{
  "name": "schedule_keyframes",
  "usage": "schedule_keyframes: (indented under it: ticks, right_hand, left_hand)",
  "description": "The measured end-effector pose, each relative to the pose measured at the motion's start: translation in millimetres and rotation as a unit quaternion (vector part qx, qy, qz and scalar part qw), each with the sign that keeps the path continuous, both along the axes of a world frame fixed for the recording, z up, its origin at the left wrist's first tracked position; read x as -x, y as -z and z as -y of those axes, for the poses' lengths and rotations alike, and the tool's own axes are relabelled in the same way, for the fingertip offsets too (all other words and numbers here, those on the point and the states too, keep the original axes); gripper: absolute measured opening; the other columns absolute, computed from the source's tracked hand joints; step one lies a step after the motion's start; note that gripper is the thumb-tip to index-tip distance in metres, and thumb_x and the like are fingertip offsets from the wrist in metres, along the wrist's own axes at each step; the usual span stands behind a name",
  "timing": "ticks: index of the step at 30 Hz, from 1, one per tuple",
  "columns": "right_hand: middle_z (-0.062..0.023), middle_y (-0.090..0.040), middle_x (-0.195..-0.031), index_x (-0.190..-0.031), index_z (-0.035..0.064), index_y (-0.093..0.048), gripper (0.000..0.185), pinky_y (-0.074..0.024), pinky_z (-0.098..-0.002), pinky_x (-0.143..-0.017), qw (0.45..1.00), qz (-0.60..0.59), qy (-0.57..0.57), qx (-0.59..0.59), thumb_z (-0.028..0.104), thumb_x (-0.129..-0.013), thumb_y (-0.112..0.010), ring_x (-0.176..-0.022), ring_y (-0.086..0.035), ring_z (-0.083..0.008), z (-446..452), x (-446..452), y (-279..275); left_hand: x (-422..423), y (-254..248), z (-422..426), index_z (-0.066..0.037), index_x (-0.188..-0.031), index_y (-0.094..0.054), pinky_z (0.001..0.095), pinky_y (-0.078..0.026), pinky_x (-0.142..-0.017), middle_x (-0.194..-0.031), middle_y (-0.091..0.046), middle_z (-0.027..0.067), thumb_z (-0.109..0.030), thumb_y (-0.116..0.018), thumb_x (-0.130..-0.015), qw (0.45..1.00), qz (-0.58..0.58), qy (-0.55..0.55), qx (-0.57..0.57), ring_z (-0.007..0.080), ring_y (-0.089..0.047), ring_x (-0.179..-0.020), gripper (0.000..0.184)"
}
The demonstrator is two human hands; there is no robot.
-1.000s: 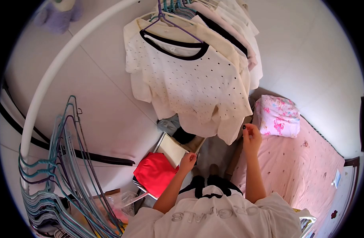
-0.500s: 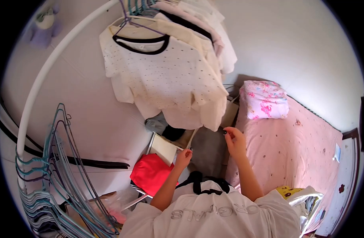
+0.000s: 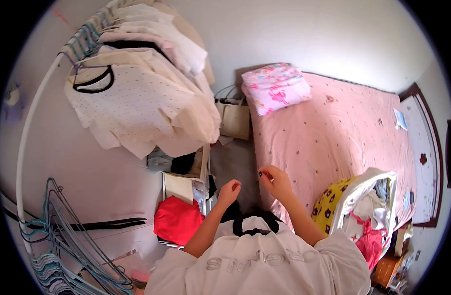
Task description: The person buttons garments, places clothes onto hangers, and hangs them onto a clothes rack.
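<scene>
My left hand [image 3: 229, 191] hangs in front of my chest, its fingers curled in and nothing visible in them. To the right of it, my right hand [image 3: 277, 182] is raised a little higher beside the bed edge, fingers bent toward the thumb, also without anything visible in them. The two hands are apart. A white dotted shirt with a black collar [image 3: 137, 93] hangs on a purple hanger at the front of the rack, beyond my hands and to the left. Behind it hang several light-coloured garments [image 3: 152, 29]. Neither hand touches the clothes.
Empty hangers [image 3: 73, 241] crowd the lower left of the white rack rail [image 3: 31, 128]. A red cloth [image 3: 179, 221] lies left of my arm. Right are the pink bed [image 3: 333, 132], a folded floral quilt [image 3: 277, 88] and a yellow laundry basket [image 3: 328, 201] holding clothes. A beige bag [image 3: 234, 119] stands behind.
My view has turned to the right, so the rack and shirts sit further left and the laundry basket shows more fully. My hands have come closer together, both still curled.
</scene>
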State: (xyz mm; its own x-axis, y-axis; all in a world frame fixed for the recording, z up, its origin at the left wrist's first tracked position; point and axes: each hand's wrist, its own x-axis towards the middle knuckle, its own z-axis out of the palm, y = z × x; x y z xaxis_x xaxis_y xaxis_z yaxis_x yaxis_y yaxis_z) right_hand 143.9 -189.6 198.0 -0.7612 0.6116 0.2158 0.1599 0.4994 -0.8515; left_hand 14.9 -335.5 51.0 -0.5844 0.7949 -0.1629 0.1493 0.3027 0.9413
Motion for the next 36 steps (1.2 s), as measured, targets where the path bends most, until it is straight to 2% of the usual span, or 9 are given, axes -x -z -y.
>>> schedule_keyframes:
  ticks: [4, 7, 14, 17, 22, 26, 29, 33, 36]
  right_hand:
    - [-0.0099, -0.06, -0.076, -0.089, 0.004, -0.058, 0.014, -0.0456, -0.03, -0.056, 0.999, 0.012, 0.047, -0.006, 0.005, -0.075, -0.057, -0.06, -0.057, -0.0226, 0.6, -46.8, 8.0]
    - [-0.0095, -0.06, -0.075, -0.088, 0.0043, -0.058, 0.014, -0.0458, -0.0308, -0.056, 0.996, 0.038, 0.077, -0.004, 0.007, -0.075, -0.057, -0.06, -0.058, -0.0227, 5.6, -75.8, 15.6]
    - [-0.0096, -0.061, -0.076, -0.088, 0.0051, -0.06, 0.015, -0.0463, -0.0319, -0.057, 0.983, 0.081, 0.162, 0.018, 0.011, -0.074, -0.058, -0.062, -0.059, -0.0233, 22.2, -112.0, 21.5]
    - [-0.0097, -0.061, -0.076, -0.088, 0.0055, -0.06, 0.015, -0.0467, -0.0325, -0.058, 0.977, 0.081, 0.195, 0.04, 0.012, -0.074, -0.057, -0.064, -0.059, -0.0243, 16.7, -124.5, 18.6]
    - [-0.0111, -0.061, -0.074, -0.089, 0.0046, -0.06, 0.016, -0.0466, -0.0332, -0.056, 0.963, 0.075, 0.259, 0.007, 0.011, -0.074, -0.057, -0.059, -0.059, -0.0244, 7.3, -142.9, 12.2]
    - [-0.0115, -0.061, -0.074, -0.088, 0.0044, -0.06, 0.015, -0.0469, -0.0336, -0.057, 0.941, 0.102, 0.322, 0.007, 0.011, -0.074, -0.058, -0.06, -0.059, -0.0246, 9.9, -166.4, 9.2]
    - [-0.0109, -0.062, -0.075, -0.086, 0.0056, -0.061, 0.016, -0.0474, -0.036, -0.058, 0.919, 0.118, 0.375, 0.032, 0.014, -0.073, -0.058, -0.065, -0.06, -0.0284, 18.0, -185.3, 17.2]
    - [-0.0122, -0.061, -0.073, -0.085, 0.0044, -0.061, 0.016, -0.0469, -0.0368, -0.059, 0.897, 0.125, 0.422, 0.037, 0.015, -0.073, -0.058, -0.065, -0.059, -0.0287, 29.3, -205.7, 21.7]
    - [-0.0121, -0.061, -0.074, -0.088, 0.0028, -0.06, 0.017, -0.047, -0.0332, -0.059, 0.888, 0.141, 0.437, 0.03, 0.011, -0.073, -0.059, -0.063, -0.059, -0.0238, 32.3, -219.3, 23.8]
  left_hand:
    - [-33.9, -5.9, -11.7, -0.002, -0.088, -0.057, 0.0254, -0.046, -0.062, -0.073, -0.061, 0.0066, -0.01, -0.055, -0.079, 0.998, -0.012, 0.064, 0.018, 0.0127, -0.058, -0.066, 0.012]
    - [-51.4, -3.5, -17.6, -0.002, -0.088, -0.057, 0.0257, -0.046, -0.061, -0.072, -0.06, 0.0071, -0.01, -0.055, -0.079, 0.995, 0.003, 0.094, -0.014, 0.0135, -0.058, -0.064, 0.012]
    - [-67.4, -8.6, -39.0, -0.003, -0.088, -0.057, 0.0261, -0.045, -0.061, -0.072, -0.06, 0.0075, -0.011, -0.055, -0.078, 0.98, -0.035, 0.198, 0.009, 0.0142, -0.057, -0.063, 0.012]
    - [-79.6, -13.0, -66.7, -0.003, -0.087, -0.057, 0.027, -0.045, -0.06, -0.072, -0.06, 0.009, -0.011, -0.055, -0.078, 0.964, -0.041, 0.264, -0.013, 0.0161, -0.057, -0.063, 0.013]
    - [-103.1, -21.5, -110.6, -0.002, -0.088, -0.057, 0.0288, -0.045, -0.059, -0.07, -0.058, 0.0125, -0.012, -0.055, -0.079, 0.936, -0.043, 0.344, -0.065, 0.0194, -0.057, -0.061, 0.013]
    - [-124.8, -45.2, -132.8, -0.001, -0.089, -0.057, 0.0297, -0.046, -0.058, -0.071, -0.058, 0.013, -0.012, -0.055, -0.08, 0.905, -0.049, 0.42, -0.045, 0.0194, -0.058, -0.062, 0.014]
    - [-140.0, -35.6, -141.8, -0.001, -0.089, -0.057, 0.0295, -0.046, -0.059, -0.073, -0.06, 0.012, -0.011, -0.055, -0.08, 0.892, -0.036, 0.447, -0.048, 0.0197, -0.059, -0.063, 0.014]
    - [-156.2, -56.3, -149.4, -0.001, -0.09, -0.059, 0.0294, -0.047, -0.06, -0.075, -0.061, 0.0112, -0.009, -0.055, -0.079, 0.869, -0.048, 0.493, -0.021, 0.0197, -0.059, -0.065, 0.014]
    - [-165.6, -55.0, -156.2, -0.002, -0.091, -0.059, 0.0289, -0.047, -0.06, -0.076, -0.062, 0.0114, -0.009, -0.055, -0.078, 0.857, -0.045, 0.513, -0.022, 0.0198, -0.06, -0.065, 0.015]
